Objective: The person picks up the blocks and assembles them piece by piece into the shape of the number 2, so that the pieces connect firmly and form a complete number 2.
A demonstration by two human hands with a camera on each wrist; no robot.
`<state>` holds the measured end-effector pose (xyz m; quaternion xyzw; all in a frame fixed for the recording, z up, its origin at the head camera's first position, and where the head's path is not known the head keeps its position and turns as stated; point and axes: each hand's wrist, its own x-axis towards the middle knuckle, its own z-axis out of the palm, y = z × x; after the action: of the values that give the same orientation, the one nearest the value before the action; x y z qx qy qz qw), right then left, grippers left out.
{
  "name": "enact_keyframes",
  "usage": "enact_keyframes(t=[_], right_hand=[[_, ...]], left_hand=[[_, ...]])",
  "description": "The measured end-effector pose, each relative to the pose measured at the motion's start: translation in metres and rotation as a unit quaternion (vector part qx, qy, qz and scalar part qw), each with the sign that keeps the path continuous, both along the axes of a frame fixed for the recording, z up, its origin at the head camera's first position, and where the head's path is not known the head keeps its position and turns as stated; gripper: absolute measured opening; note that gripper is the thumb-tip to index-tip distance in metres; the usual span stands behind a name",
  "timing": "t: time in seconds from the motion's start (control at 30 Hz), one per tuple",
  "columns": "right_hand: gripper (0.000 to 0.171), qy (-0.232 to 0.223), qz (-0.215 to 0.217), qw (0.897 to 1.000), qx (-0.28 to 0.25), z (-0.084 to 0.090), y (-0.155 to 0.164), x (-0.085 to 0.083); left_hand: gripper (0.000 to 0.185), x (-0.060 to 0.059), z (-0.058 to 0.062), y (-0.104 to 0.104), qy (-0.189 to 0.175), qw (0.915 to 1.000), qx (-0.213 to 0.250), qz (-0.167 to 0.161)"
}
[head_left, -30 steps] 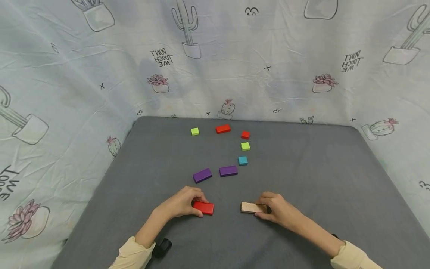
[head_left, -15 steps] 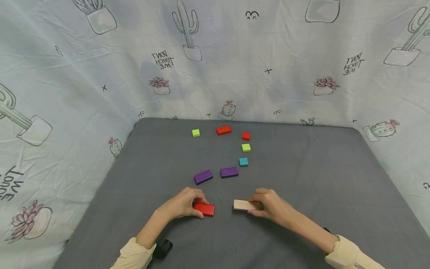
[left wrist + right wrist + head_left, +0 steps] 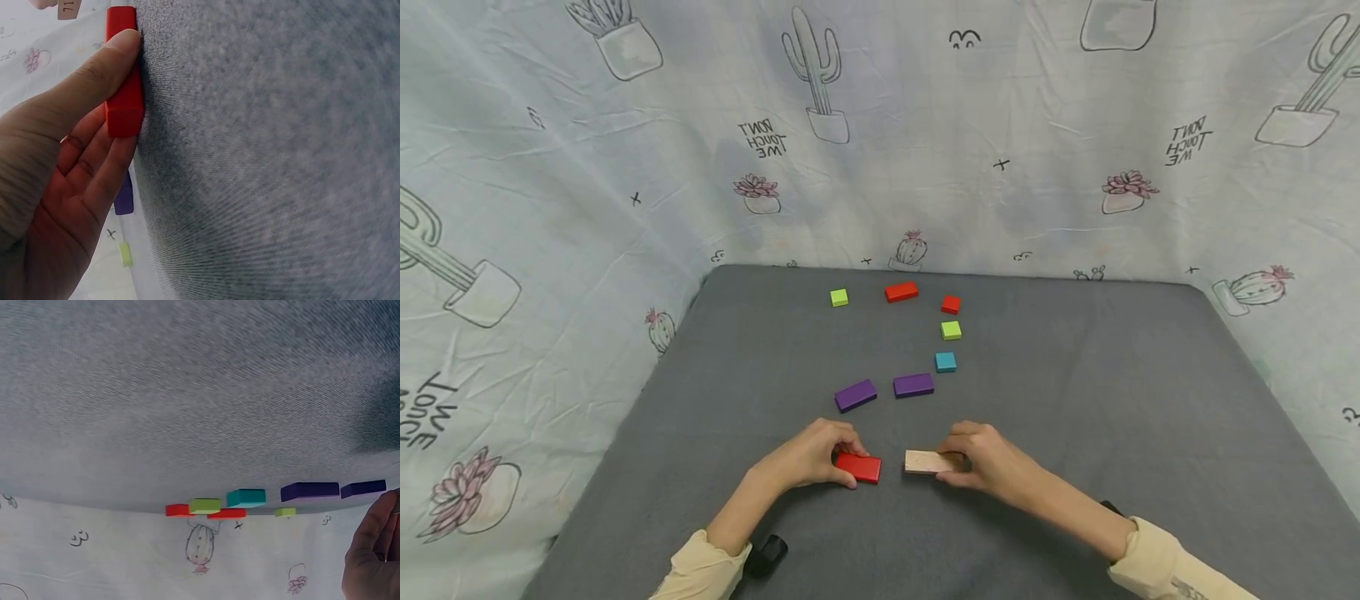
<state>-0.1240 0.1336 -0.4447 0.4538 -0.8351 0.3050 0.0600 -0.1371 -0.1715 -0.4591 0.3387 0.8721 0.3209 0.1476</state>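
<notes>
In the head view my left hand (image 3: 815,454) pinches a red block (image 3: 860,467) between thumb and fingers, low over the grey cloth. The left wrist view shows that red block (image 3: 124,94) with the thumb on its near side and fingers behind it. My right hand (image 3: 988,461) grips a plain wooden block (image 3: 923,462) by its right end. The two held blocks point toward each other with a small gap between them. Only part of the right hand (image 3: 375,556) shows at the edge of the right wrist view, its block mostly out of frame.
Past the hands lie two purple blocks (image 3: 913,385), a blue block (image 3: 945,362), two lime green blocks (image 3: 951,330), and two red ones (image 3: 901,292). The grey table (image 3: 1075,400) is bordered by a cactus-print curtain (image 3: 985,117). A black object (image 3: 767,556) sits by the left wrist.
My right hand has carried the wooden block leftward, narrowing the gap to the red block. The left hand stays in place with its block.
</notes>
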Motion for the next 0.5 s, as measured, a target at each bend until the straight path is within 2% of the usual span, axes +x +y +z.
enact_keyframes(t=[0.27, 0.5], right_hand=[[0.018, -0.040, 0.000, 0.999, 0.022, 0.000, -0.007, -0.001], [0.019, -0.027, 0.017, 0.999, 0.021, -0.006, -0.012, -0.003]], left_hand=[[0.031, -0.002, 0.000, 0.001, -0.001, 0.9999, -0.013, 0.003], [0.030, -0.001, -0.001, 0.001, -0.004, 0.9999, -0.013, 0.000]])
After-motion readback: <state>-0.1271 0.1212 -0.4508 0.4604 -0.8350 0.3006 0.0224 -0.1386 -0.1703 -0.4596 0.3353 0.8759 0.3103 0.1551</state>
